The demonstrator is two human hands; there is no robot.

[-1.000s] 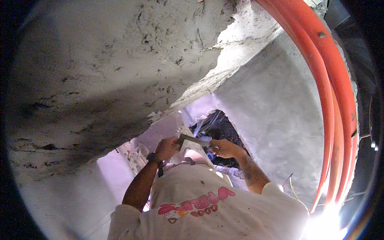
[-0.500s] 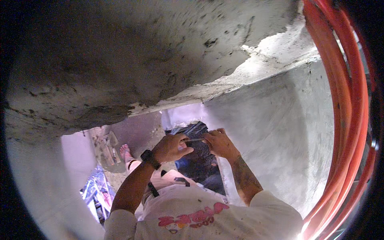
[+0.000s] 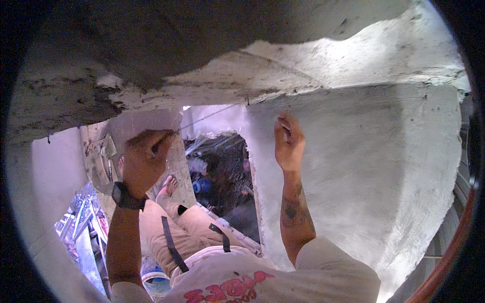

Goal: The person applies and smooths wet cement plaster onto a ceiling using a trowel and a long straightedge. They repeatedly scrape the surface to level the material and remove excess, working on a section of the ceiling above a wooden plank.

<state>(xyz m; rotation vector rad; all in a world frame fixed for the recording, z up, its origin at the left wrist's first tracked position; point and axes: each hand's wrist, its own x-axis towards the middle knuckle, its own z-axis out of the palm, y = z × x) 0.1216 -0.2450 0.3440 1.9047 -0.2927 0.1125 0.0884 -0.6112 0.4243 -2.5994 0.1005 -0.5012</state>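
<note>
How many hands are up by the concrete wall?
2. The left hand is raised beside the opening; the right hand touches the grey wall. Others may be hidden.

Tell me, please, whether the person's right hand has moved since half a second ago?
Yes. The right hand has parted from the left hand and risen against the grey plastered wall, its fingertips now just under the rough concrete ledge.

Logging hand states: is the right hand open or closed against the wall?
Open: the right hand lies against the grey wall, fingers stretched upward, gripping nothing.
</note>
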